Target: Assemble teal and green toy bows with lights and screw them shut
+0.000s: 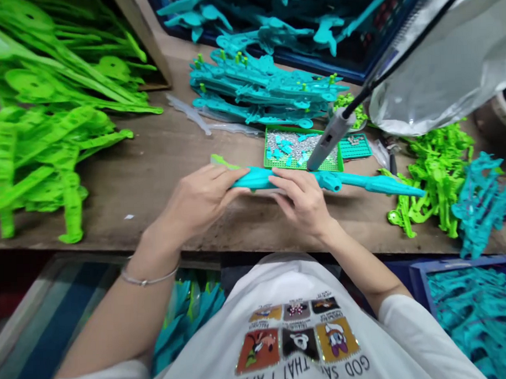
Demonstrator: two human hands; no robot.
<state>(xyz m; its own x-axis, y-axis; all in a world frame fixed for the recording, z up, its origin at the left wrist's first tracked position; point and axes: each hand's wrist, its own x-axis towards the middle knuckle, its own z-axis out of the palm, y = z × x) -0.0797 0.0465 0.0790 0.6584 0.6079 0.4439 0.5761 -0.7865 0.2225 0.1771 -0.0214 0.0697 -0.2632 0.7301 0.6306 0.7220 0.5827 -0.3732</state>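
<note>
Both hands grip a long teal plastic toy piece (352,180), held level just above the front of the workbench. It tapers to a point on the right, with a short round stub near its middle. My left hand (203,194) pinches its left end between thumb and fingers, where a lime green part (225,161) shows behind the hand. My right hand (301,199) is closed around the middle, thumb below and fingers on top. Directly behind the piece hangs a grey electric screwdriver (332,140) on a black cord, its tip hidden. The underside of the piece is hidden.
A green tray (304,165) of small screws and teal bits sits behind the hands. Stacked teal parts (258,90) lie farther back. Lime green parts (40,158) pile up at left, more green parts (439,177) and teal parts (481,203) at right. A blue crate (417,266) stands below.
</note>
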